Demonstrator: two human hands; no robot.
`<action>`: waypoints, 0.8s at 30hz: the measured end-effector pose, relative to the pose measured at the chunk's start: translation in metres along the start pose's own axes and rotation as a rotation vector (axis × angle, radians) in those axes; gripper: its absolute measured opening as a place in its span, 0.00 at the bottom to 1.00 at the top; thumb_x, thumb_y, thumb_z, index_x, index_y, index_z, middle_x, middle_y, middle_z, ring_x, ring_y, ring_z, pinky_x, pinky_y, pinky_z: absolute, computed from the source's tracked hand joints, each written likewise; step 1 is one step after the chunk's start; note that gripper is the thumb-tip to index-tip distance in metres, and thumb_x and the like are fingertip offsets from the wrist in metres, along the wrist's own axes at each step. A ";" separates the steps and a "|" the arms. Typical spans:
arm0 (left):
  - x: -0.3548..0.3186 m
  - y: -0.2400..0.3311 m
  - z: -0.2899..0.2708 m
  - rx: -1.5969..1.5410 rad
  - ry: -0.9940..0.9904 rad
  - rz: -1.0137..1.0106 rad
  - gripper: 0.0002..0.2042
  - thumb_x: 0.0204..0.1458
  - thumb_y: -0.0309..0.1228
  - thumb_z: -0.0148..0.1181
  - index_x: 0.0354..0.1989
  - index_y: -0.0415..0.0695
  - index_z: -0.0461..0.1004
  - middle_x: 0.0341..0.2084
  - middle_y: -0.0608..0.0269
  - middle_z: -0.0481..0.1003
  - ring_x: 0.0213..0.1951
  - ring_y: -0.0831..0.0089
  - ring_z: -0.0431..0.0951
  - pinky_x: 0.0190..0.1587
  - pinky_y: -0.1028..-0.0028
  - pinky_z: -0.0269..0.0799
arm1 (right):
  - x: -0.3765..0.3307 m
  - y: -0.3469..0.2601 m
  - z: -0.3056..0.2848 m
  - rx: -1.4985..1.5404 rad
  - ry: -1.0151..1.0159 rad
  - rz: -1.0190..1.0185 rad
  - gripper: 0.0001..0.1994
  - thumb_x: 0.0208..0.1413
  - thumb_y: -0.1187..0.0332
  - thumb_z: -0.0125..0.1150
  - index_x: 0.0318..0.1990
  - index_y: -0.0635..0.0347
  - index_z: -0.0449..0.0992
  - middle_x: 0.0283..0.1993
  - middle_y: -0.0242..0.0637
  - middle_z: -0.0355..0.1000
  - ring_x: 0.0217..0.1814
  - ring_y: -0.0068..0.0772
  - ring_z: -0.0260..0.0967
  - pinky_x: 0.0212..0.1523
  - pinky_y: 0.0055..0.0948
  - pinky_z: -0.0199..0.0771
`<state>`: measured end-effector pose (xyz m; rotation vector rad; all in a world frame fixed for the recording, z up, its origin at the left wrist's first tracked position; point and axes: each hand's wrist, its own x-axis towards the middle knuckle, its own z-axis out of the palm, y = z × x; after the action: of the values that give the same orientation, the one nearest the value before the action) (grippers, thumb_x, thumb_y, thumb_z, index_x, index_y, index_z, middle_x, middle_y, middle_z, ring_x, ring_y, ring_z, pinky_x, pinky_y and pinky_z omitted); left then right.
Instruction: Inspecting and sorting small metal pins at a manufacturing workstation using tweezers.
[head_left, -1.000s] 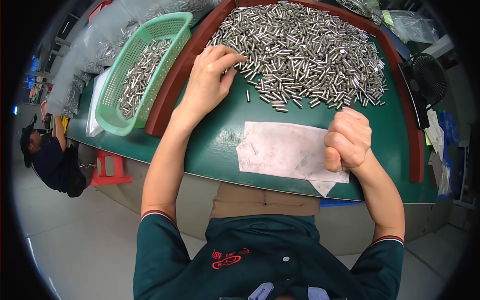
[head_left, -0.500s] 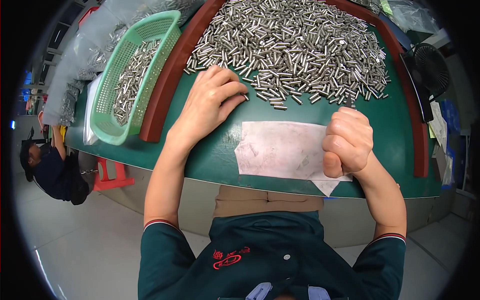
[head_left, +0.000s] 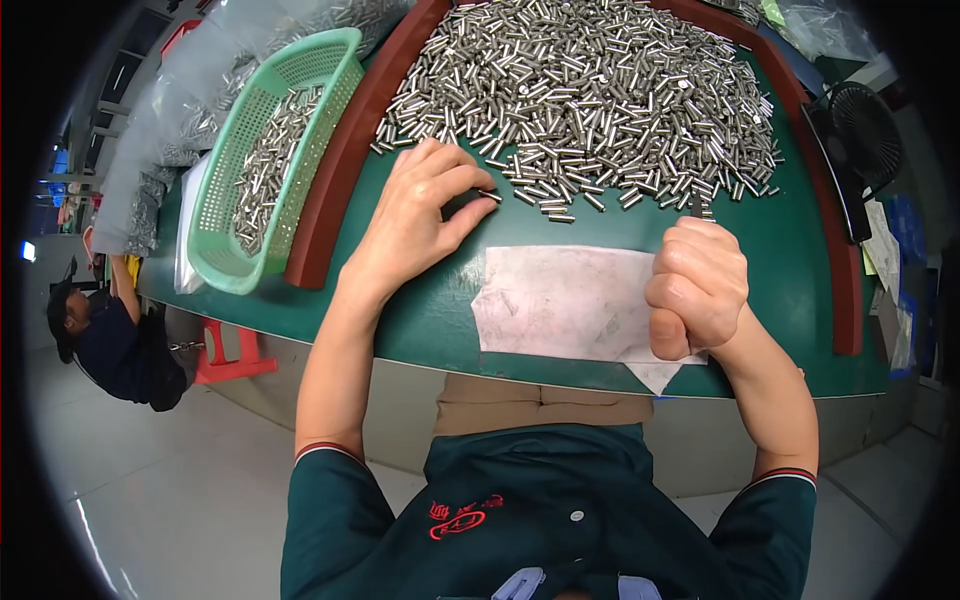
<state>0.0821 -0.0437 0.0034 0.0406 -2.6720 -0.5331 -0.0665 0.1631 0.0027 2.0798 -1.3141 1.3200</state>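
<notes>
Head view: left hand (head_left: 415, 225) grip pinching one metal pin (head_left: 488, 195), beside the pin pile (head_left: 585, 95).

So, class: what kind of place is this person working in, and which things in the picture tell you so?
Most likely a small factory or workshop sorting bench. A big heap of small metal pins covers a green worktable, a green plastic basket holds more pins, and the left hand picks at the heap's edge.

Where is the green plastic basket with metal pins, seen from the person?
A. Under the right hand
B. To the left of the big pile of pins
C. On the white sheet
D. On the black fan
B: the green basket sits left of the pin pile, beyond the brown rim.
</notes>
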 end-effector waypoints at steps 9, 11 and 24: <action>-0.015 -0.018 -0.013 -0.007 0.222 -0.076 0.05 0.40 0.21 0.60 0.26 0.39 0.71 0.23 0.58 0.72 0.26 0.62 0.72 0.29 0.70 0.67 | 0.015 -0.002 0.006 0.065 -0.029 0.011 0.17 0.51 0.68 0.46 0.12 0.58 0.56 0.13 0.31 0.47 0.11 0.29 0.47 0.12 0.27 0.42; -0.006 -0.020 0.008 -0.027 0.248 -0.030 0.04 0.42 0.25 0.58 0.25 0.41 0.70 0.22 0.58 0.71 0.28 0.61 0.73 0.31 0.67 0.67 | -0.001 -0.004 -0.004 -0.002 -0.008 0.041 0.15 0.51 0.69 0.43 0.13 0.59 0.56 0.12 0.31 0.49 0.11 0.30 0.47 0.13 0.27 0.43; -0.012 -0.025 0.001 -0.062 0.357 -0.031 0.04 0.40 0.25 0.58 0.24 0.44 0.70 0.14 0.63 0.67 0.22 0.64 0.70 0.29 0.68 0.65 | 0.007 -0.007 0.007 0.037 -0.016 0.054 0.20 0.57 0.62 0.40 0.14 0.60 0.57 0.12 0.33 0.49 0.11 0.29 0.46 0.14 0.28 0.42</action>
<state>0.0912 -0.0654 -0.0113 0.1458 -2.3094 -0.5605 -0.0560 0.1580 0.0058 2.0968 -1.3723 1.3626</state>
